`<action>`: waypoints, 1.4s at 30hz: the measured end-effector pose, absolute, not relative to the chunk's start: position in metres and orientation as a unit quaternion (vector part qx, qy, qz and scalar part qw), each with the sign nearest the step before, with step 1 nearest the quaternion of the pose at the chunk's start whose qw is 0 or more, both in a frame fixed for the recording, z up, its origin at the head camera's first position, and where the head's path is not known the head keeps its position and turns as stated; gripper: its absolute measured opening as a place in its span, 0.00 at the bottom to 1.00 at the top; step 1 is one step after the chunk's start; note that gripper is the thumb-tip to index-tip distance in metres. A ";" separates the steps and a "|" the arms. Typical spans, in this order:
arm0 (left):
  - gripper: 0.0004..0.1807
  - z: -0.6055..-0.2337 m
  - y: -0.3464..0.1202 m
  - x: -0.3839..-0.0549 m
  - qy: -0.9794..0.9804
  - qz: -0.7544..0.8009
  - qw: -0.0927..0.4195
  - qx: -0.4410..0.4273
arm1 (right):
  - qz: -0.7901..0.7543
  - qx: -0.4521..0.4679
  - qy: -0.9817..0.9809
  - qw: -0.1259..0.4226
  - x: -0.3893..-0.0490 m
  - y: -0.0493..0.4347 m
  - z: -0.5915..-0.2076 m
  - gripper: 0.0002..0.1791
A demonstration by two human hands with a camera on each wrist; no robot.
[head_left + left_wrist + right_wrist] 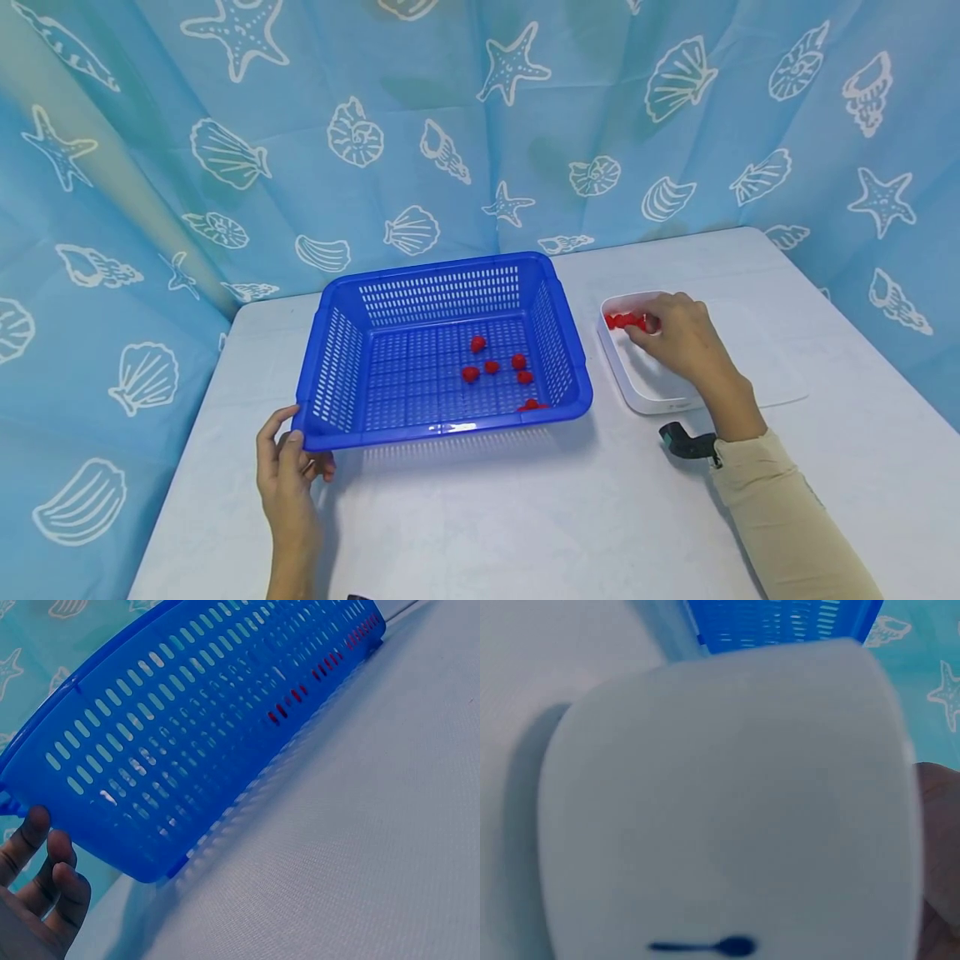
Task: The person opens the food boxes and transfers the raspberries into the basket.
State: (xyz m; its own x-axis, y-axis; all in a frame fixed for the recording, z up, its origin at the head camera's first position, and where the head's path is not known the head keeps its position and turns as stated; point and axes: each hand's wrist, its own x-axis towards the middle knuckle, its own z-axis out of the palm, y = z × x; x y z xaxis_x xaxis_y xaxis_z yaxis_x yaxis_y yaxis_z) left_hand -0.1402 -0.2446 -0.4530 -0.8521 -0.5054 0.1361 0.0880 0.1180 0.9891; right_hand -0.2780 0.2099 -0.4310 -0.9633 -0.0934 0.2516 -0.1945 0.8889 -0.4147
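Note:
My left hand [288,475] holds the front left corner of a blue plastic basket [450,435], thumb over the rim and other fingers below it. Seen in the left wrist view, the fingertips [63,877] are near the slotted outer wall. Inside the basket lie several small red berries [470,374], mostly toward its right side. My right hand [682,337] reaches into a white container [622,375] with rounded corners. Its thumb and fingers are curled around a red berry [642,323], beside more berries along the container's far left end. The container's wall hides most of this hand in the right wrist view.
A white-covered table [480,517] carries both containers. Behind it and at both sides hangs a blue curtain [450,108] printed with shells and starfish. A black wrist-worn device [686,442] sticks out from the right wrist, near the container's front edge.

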 end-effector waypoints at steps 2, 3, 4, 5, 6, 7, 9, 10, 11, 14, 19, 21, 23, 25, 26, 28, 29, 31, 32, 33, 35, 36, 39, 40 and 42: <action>0.19 -0.454 -0.245 -0.140 -0.708 -0.652 0.229 0.143 | 0.222 0.073 -0.966 0.113 -0.276 0.209 -0.429 0.23; 0.19 -0.454 -0.245 -0.140 -0.707 -0.653 0.229 0.142 | 0.222 0.071 -0.966 0.114 -0.276 0.208 -0.428 0.23; 0.18 -0.454 -0.245 -0.140 -0.706 -0.655 0.230 0.141 | 0.220 0.070 -0.966 0.115 -0.275 0.208 -0.427 0.23; 0.18 -0.454 -0.245 -0.140 -0.705 -0.656 0.230 0.141 | 0.220 0.070 -0.966 0.118 -0.275 0.207 -0.425 0.22; 0.18 -0.454 -0.245 -0.140 -0.706 -0.655 0.230 0.142 | 0.219 0.071 -0.966 0.121 -0.274 0.206 -0.423 0.21; 0.18 -0.454 -0.245 -0.140 -0.706 -0.654 0.230 0.143 | 0.218 0.071 -0.965 0.124 -0.273 0.205 -0.421 0.20; 0.18 -0.453 -0.245 -0.140 -0.709 -0.651 0.230 0.148 | 0.216 0.075 -0.964 0.133 -0.272 0.204 -0.417 0.19; 0.18 -0.453 -0.244 -0.140 -0.709 -0.650 0.230 0.148 | 0.214 0.079 -0.964 0.138 -0.271 0.203 -0.415 0.19; 0.18 -0.452 -0.244 -0.140 -0.710 -0.649 0.230 0.150 | 0.214 0.083 -0.963 0.143 -0.270 0.202 -0.413 0.18; 0.18 -0.453 -0.244 -0.140 -0.711 -0.648 0.230 0.148 | 0.216 0.089 -0.960 0.151 -0.266 0.199 -0.406 0.18; 0.19 -0.456 -0.244 -0.141 -0.709 -0.650 0.235 0.140 | 0.223 0.096 -0.958 0.154 -0.256 0.193 -0.395 0.19; 0.19 -0.456 -0.244 -0.141 -0.707 -0.652 0.236 0.138 | 0.223 0.099 -0.957 0.158 -0.253 0.191 -0.391 0.18; 0.18 -0.456 -0.244 -0.141 -0.704 -0.655 0.237 0.137 | 0.221 0.106 -0.955 0.165 -0.251 0.190 -0.387 0.17; 0.18 -0.454 -0.244 -0.141 -0.704 -0.655 0.236 0.139 | 0.221 0.113 -0.953 0.173 -0.249 0.188 -0.385 0.17; 0.18 -0.454 -0.243 -0.140 -0.704 -0.655 0.236 0.141 | 0.222 0.117 -0.952 0.175 -0.248 0.187 -0.384 0.17; 0.18 -0.453 -0.243 -0.140 -0.705 -0.653 0.234 0.145 | 0.224 0.122 -0.951 0.176 -0.247 0.186 -0.382 0.17; 0.18 -0.453 -0.243 -0.140 -0.708 -0.651 0.233 0.146 | 0.226 0.123 -0.950 0.175 -0.246 0.185 -0.382 0.17; 0.18 -0.453 -0.243 -0.140 -0.709 -0.649 0.231 0.147 | 0.228 0.124 -0.950 0.175 -0.245 0.184 -0.380 0.18; 0.18 -0.453 -0.243 -0.140 -0.709 -0.650 0.232 0.147 | 0.227 0.125 -0.950 0.175 -0.244 0.184 -0.380 0.18; 0.18 -0.453 -0.243 -0.140 -0.707 -0.651 0.232 0.146 | 0.227 0.126 -0.950 0.176 -0.243 0.183 -0.379 0.18; 0.18 -0.453 -0.243 -0.140 -0.704 -0.655 0.233 0.144 | 0.226 0.131 -0.948 0.180 -0.242 0.182 -0.378 0.17; 0.18 -0.453 -0.243 -0.140 -0.702 -0.658 0.233 0.143 | 0.226 0.135 -0.947 0.183 -0.242 0.182 -0.377 0.17; 0.18 -0.453 -0.243 -0.140 -0.696 -0.664 0.234 0.141 | 0.223 0.148 -0.944 0.191 -0.240 0.180 -0.374 0.17; 0.18 -0.453 -0.243 -0.140 -0.696 -0.665 0.233 0.140 | 0.223 0.154 -0.943 0.194 -0.240 0.180 -0.374 0.16; 0.18 -0.453 -0.243 -0.140 -0.695 -0.666 0.234 0.138 | 0.221 0.161 -0.941 0.197 -0.239 0.179 -0.372 0.17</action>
